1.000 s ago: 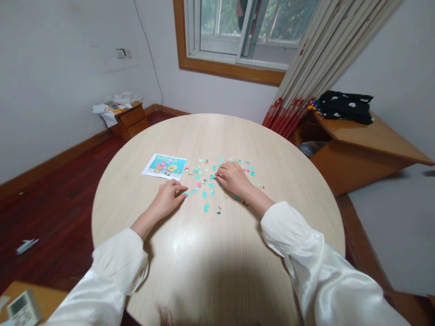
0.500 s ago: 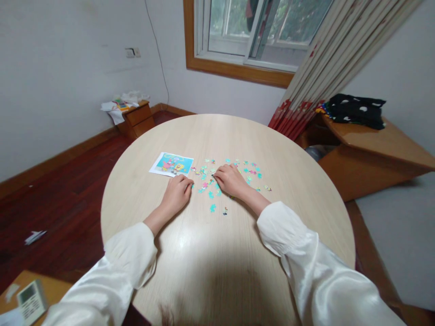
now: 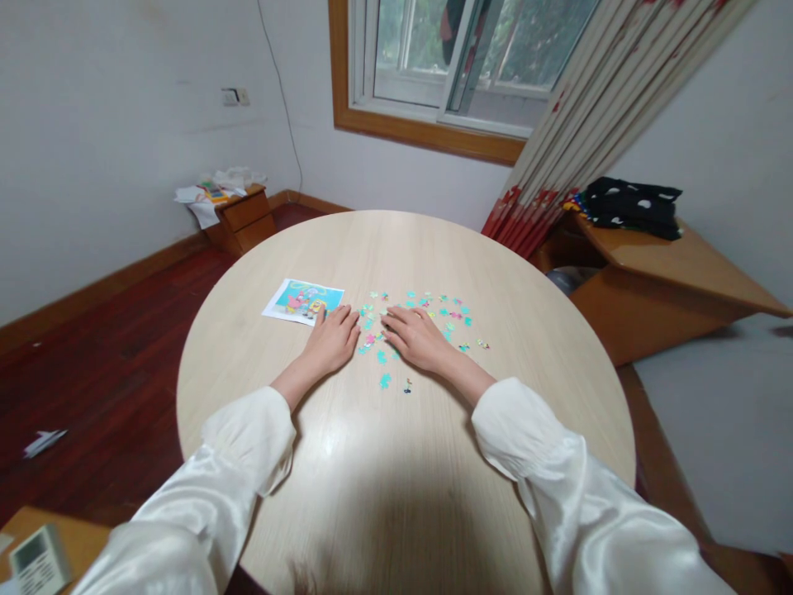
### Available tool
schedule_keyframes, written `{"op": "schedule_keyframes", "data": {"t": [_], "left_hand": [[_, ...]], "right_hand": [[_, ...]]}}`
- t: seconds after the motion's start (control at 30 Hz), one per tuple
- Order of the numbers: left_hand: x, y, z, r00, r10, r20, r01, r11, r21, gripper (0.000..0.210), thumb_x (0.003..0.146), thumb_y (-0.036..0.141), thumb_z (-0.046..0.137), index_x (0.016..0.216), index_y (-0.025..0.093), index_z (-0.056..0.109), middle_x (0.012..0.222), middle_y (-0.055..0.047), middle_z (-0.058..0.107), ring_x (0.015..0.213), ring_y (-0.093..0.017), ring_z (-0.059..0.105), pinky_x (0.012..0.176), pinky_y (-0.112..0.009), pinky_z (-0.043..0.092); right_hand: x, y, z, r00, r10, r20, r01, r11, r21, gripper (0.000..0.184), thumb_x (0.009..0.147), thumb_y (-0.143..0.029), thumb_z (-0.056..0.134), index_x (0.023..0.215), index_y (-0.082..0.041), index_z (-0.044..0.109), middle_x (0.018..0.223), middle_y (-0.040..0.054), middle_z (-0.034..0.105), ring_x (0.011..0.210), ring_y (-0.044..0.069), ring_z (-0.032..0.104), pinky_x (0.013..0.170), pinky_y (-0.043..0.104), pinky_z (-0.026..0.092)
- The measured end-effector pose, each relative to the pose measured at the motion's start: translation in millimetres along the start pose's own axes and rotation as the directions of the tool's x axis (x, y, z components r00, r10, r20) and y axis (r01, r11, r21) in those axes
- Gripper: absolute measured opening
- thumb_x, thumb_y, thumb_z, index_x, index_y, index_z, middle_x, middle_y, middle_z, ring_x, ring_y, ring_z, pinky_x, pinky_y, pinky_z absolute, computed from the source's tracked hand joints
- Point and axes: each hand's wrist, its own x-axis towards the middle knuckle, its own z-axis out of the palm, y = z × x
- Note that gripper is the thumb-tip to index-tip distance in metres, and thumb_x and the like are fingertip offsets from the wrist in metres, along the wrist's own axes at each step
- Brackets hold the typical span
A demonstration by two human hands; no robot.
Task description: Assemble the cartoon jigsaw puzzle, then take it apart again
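Small jigsaw puzzle pieces (image 3: pixel 382 357), many of them turquoise and some pink or yellow, lie scattered over the middle of the round table (image 3: pixel 396 248). My left hand (image 3: pixel 333 339) rests at the left edge of the pieces, fingers stretched out and thumb apart. It covers the lower right corner of a printed cartoon picture (image 3: pixel 301 302). Across the pieces lies my right hand (image 3: pixel 416 335), fingers extended to the left and hiding some pieces beneath. Neither hand visibly holds a piece. A turquoise piece (image 3: pixel 385 381) and a small dark piece (image 3: pixel 407 387) lie nearer to me.
A small cabinet (image 3: pixel 248 219) with papers stands in the far left corner. To the right, a wooden cabinet (image 3: pixel 675 281) bears a black patterned cloth (image 3: pixel 632 205). A pale device with a screen (image 3: pixel 40 562) lies at the lower left. A curtain (image 3: pixel 557 149) hangs behind the table.
My left hand has moved slightly right and up, its fingers now spread over the picture's corner. My right hand has gone from a pinch to flatter, extended fingers. The view has shifted slightly.
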Motion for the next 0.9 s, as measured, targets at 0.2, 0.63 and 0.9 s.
{"op": "schedule_keyframes", "data": {"t": [0.2, 0.63, 0.9], "left_hand": [[-2, -1, -1.4, 1.0, -0.03, -0.009, 0.03, 1.0, -0.004, 0.041, 0.097, 0.027, 0.029, 0.127, 0.014, 0.054, 0.135, -0.015, 0.054, 0.131, -0.027, 0.045, 0.113, -0.055, 0.022], [21, 17, 2.4, 0.987, -0.041, 0.158, 0.029, 0.997, 0.075, 0.056, 0.099, 0.037, 0.023, 0.144, 0.006, 0.036, 0.152, -0.016, 0.032, 0.142, -0.029, 0.028, 0.117, -0.055, 0.011], [18, 22, 2.3, 0.993, 0.023, 0.114, -0.027, 0.999, 0.032, 0.061, 0.098, 0.043, 0.021, 0.144, 0.006, 0.037, 0.152, -0.017, 0.032, 0.143, -0.029, 0.027, 0.117, -0.054, 0.011]], "right_hand": [[13, -9, 1, 0.995, 0.006, 0.098, -0.003, 1.0, -0.028, 0.042, 0.098, -0.036, 0.038, 0.129, -0.011, 0.053, 0.139, 0.0173, 0.051, 0.133, 0.026, 0.041, 0.11, 0.047, 0.026], [16, 21, 14, 0.948, 0.204, 0.243, -0.213, 0.977, 0.01, 0.068, 0.096, -0.051, 0.022, 0.15, -0.01, 0.024, 0.157, 0.0152, 0.021, 0.146, 0.028, 0.017, 0.116, 0.05, 0.018], [-1, 47, 9, 0.9, 0.399, 0.176, -0.407, 0.913, 0.015, 0.077, 0.096, -0.054, 0.015, 0.149, 0.001, 0.021, 0.155, 0.0228, 0.019, 0.146, 0.028, 0.014, 0.118, 0.047, 0.012]]}}
